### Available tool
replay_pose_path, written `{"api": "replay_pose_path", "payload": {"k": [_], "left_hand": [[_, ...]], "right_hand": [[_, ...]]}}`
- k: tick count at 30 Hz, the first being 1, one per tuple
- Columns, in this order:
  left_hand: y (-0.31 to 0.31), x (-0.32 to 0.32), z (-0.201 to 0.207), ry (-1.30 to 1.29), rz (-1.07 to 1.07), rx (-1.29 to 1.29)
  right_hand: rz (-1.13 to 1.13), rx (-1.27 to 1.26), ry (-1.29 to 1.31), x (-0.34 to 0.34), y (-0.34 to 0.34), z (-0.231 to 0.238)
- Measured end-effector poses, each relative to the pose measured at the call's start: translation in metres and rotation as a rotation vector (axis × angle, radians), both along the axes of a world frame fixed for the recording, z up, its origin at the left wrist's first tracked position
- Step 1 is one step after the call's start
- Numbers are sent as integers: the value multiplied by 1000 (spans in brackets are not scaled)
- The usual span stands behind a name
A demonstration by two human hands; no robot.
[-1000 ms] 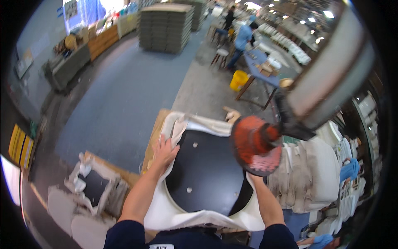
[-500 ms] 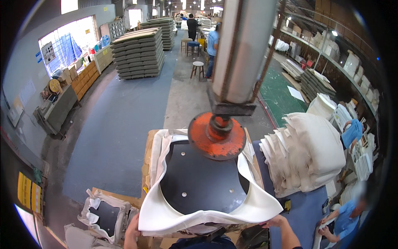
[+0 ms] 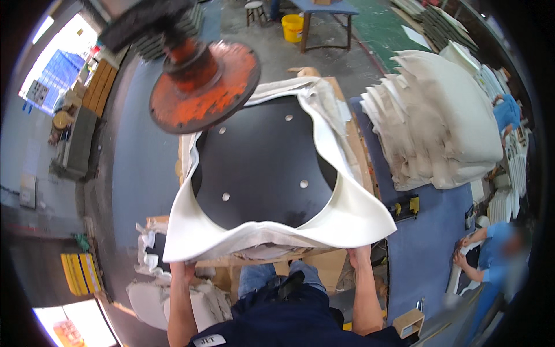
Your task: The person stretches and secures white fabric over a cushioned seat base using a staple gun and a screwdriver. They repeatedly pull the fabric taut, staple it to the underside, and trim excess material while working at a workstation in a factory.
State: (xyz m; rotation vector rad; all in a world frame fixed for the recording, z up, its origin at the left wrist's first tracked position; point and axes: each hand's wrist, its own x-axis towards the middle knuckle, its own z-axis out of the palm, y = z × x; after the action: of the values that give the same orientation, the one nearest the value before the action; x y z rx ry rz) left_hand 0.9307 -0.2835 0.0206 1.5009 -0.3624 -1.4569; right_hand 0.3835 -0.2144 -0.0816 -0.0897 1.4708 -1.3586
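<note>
Fingers hidden, grip impossible to tell, left hand [image 3: 182, 270] and right hand [image 3: 360, 254] meet the white cover [image 3: 365, 224] at its near corners; the black panel [image 3: 263, 165] already lies inside, on the wooden bench [image 3: 354, 135], the cover's rim not yet folded flat

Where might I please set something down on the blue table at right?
The blue table has bare room between the yellow-black tool and wooden box. Crowded: the far end, under the pale stack, and right edge, by the co-worker.
</note>
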Motion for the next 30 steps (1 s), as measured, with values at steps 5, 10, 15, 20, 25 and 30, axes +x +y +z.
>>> {"api": "replay_pose_path", "payload": {"k": [5, 10, 15, 20, 25, 30], "left_hand": [[3, -6, -30, 211, 218, 178], [14, -14, -12, 355, 132, 157], [-54, -41, -3, 263, 289, -216], [-96, -54, 2, 404, 376, -85], [-98, -9, 50, -1495, 126, -488], [-106, -5, 46, -646, -274, -281]], "right_hand": [[-258, 55, -199, 37, 6, 27], [-407, -42, -234, 28, -3, 52], [-50, -129, 11, 40, -69, 133], [4, -195, 228, 4, -83, 90], [98, -326, 641, -14, -11, 55], [-88, 62, 43, 85, -52, 115]]}}
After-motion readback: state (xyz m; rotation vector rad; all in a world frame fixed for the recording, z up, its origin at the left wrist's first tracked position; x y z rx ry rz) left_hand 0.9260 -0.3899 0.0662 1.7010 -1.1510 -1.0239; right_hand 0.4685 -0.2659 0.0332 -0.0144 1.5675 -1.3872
